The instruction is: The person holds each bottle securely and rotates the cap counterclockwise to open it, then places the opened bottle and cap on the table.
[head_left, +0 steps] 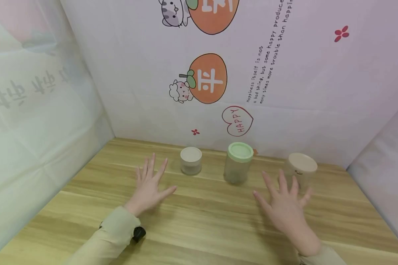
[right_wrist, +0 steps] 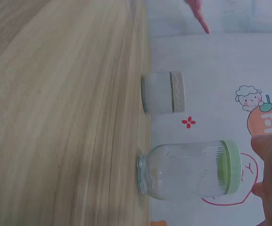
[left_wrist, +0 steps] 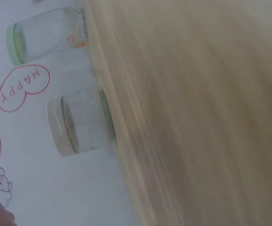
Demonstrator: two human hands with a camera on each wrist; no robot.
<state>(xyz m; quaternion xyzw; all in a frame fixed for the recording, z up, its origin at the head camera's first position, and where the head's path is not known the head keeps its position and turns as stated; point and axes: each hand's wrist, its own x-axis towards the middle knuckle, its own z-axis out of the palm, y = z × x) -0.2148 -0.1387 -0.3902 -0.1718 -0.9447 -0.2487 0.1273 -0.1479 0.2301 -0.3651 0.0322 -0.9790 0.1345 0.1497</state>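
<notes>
Three clear jars with lids stand upright in a row at the back of the wooden table. On the left is a short jar with a cream lid [head_left: 191,161], in the middle a taller jar with a green lid [head_left: 238,163], and on the right a jar with a wide beige lid [head_left: 302,163]. My left hand [head_left: 148,190] is spread with fingers straight, left of the short jar and apart from it. My right hand [head_left: 285,208] is spread too, in front of the beige-lidded jar and partly covering it. Neither hand holds anything.
A white printed cloth [head_left: 146,84] rises behind the table [head_left: 199,228], and more cloth hangs at the left [head_left: 36,121] and right. A black strap piece [head_left: 139,234] shows at the left sleeve [head_left: 114,230].
</notes>
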